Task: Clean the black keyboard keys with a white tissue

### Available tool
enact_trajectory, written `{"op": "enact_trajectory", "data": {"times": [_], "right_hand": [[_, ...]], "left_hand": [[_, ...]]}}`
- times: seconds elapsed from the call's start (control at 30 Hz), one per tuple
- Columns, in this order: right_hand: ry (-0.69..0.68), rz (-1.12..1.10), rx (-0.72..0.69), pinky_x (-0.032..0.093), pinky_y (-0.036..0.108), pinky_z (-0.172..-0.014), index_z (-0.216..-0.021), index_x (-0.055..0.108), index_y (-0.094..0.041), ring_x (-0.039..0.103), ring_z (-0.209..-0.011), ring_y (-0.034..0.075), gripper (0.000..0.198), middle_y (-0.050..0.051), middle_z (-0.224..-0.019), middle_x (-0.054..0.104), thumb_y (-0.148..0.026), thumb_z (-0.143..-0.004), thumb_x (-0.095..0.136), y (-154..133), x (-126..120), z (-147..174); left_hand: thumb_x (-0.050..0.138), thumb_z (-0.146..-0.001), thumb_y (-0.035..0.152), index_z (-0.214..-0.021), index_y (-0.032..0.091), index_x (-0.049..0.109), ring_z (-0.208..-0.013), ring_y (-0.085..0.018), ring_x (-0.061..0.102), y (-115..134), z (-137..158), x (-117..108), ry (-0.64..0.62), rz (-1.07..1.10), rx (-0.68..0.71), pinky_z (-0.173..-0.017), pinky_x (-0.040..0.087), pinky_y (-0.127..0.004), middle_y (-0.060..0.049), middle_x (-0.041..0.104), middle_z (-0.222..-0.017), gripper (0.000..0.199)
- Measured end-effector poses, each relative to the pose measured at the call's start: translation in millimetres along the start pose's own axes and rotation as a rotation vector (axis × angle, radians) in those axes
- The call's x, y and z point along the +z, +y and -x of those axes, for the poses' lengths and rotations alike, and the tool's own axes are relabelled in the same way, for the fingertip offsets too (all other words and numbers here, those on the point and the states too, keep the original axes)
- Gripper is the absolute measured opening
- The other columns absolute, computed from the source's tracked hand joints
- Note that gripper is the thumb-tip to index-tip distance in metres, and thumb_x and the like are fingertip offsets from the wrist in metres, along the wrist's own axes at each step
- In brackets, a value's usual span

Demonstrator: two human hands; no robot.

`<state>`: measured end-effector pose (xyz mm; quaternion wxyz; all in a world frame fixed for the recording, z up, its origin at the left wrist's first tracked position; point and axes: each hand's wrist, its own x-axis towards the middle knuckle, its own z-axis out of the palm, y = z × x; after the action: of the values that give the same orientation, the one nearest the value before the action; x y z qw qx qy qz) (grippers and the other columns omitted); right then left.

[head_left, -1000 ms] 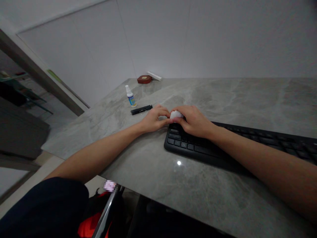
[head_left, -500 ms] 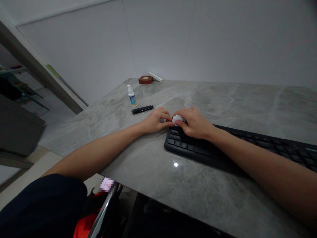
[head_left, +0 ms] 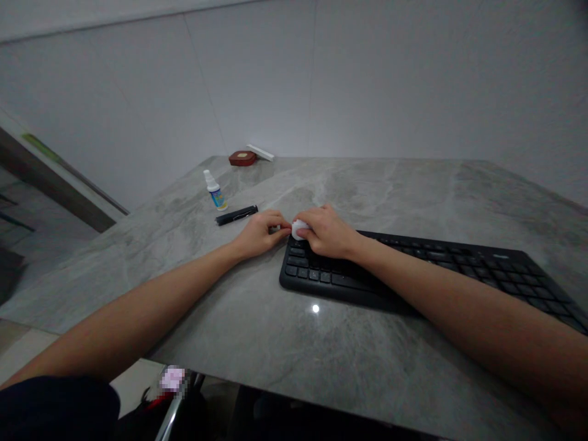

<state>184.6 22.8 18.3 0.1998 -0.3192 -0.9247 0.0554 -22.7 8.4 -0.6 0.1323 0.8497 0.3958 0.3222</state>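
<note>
My right hand point(head_left: 328, 231) is closed around a small white wad point(head_left: 300, 229), perhaps tissue or a wipe, pressed at the far left corner of a black keyboard point(head_left: 342, 281). The palm and forearm lie over the keys and hide part of them. Coming from the left, my left hand point(head_left: 261, 234) has its fingers pinched together at that same corner, their tips touching or nearly touching the wad. Whatever sits between those fingertips is hidden.
Left of the keyboard, a black pen-like object point(head_left: 236, 215) lies on the grey marbled table point(head_left: 257, 331). Behind it stands a small white spray bottle point(head_left: 215, 191) with a blue label. A brown case point(head_left: 242, 158) and a white flat strip point(head_left: 260, 152) rest near the wall.
The view has swung to the right, so more of the keyboard shows and everything sits further left. Both hands stay at the keyboard's corner, with the wad still in my right hand.
</note>
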Motion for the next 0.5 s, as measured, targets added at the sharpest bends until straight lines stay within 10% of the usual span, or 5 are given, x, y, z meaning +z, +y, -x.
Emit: {"op": "enact_trajectory", "data": {"times": [0.5], "right_hand": [[0.014,-0.003,0.027,0.038,0.035,-0.079,-0.096,0.064,-0.016,0.062,-0.093,0.023,0.014,0.008,-0.099,0.071,-0.017,-0.088,0.053,6.0,-2.2,-3.6]], "left_hand": [[0.053,-0.089,0.02,-0.085,0.016,0.066,-0.067,-0.014,0.054,1.0,-6.3,5.1,-0.037,-0.045,-0.047,-0.061,0.041,-0.026,-0.001,0.061,-0.074,0.014]]}}
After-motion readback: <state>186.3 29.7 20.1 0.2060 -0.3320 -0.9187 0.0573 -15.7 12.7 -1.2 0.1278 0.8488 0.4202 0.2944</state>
